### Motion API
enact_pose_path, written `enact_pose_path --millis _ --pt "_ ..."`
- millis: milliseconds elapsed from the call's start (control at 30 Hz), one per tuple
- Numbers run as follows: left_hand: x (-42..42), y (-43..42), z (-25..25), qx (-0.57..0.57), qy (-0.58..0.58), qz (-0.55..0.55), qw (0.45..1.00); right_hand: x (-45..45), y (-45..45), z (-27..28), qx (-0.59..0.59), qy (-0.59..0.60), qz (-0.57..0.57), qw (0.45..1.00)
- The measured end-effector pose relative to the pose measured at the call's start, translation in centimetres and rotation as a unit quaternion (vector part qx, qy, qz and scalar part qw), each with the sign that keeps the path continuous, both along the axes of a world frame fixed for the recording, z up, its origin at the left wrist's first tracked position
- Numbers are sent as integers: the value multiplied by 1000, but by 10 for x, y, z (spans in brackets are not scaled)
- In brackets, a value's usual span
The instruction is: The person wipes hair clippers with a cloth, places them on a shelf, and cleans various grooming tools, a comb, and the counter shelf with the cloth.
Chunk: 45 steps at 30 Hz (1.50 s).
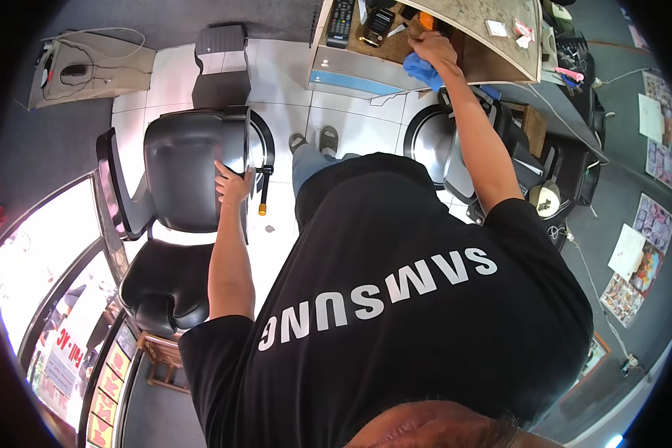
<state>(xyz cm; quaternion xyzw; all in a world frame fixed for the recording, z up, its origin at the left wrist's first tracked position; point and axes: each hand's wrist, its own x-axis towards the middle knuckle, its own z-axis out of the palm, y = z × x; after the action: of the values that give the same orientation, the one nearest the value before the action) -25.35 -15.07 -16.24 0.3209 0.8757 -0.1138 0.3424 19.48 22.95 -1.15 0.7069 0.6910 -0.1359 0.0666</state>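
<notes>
My left hand [233,185], fingers spread, touches the edge of a black padded barber chair [183,172] at its armrest side. A blue cloth [423,72] hangs from my right hand [434,51], which is closed on it at the front of a wooden counter's shelf [396,58]. Near that hand on the shelf are a black device [378,25], a remote control [341,22] and an orange item [427,21]. My right fingertips are partly hidden, so I cannot tell whether they touch anything else there.
A lever with a yellow tip [262,210] sticks out beside the chair. To the right stand another chair with a round base [429,145] and loose cables [567,127]. A small shelf with wires [75,71] is on the left, and a wooden stool [164,362] stands behind.
</notes>
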Motion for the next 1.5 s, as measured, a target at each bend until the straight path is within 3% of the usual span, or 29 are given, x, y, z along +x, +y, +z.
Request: enact_pose_path --millis 133,267,367,467,700,800,1000,1067,1133,1233,1300,1400,1500 --pt "1 3 4 -7 -10 5 1000 -31 -14 18 -73 41 57 995" --pt "0 5 4 -7 -14 11 1000 -22 -10 0 -93 59 41 993" --pt "0 3 2 -1 -12 13 1000 12 -14 8 15 -62 -186 980" --pt "1 2 1 4 -5 14 1000 73 -2 -20 0 -82 -203 976" --pt "2 5 9 -4 -9 15 1000 68 -7 -20 -167 -94 -172 966" --pt "2 5 10 0 -11 15 1000 68 -12 -23 -175 -89 -168 966" --pt "-4 -4 -5 29 1 -7 1000 92 -10 -35 -21 33 -85 996" --pt "-4 -4 -7 36 9 -14 999 100 -22 -31 2 205 -119 972" --pt "-4 -5 -11 44 19 -23 999 100 -45 -35 39 439 -176 880" --pt "-8 -7 -18 50 30 -34 998 67 -100 29 -6 491 -298 819" --pt "-11 -11 -27 82 43 -48 995 69 -138 30 -27 554 -287 781" --pt "-12 -11 -34 100 60 -73 991 54 -202 84 -39 513 -289 807" --pt "-13 -12 -37 97 71 -90 989 69 -264 104 -33 466 -273 841"
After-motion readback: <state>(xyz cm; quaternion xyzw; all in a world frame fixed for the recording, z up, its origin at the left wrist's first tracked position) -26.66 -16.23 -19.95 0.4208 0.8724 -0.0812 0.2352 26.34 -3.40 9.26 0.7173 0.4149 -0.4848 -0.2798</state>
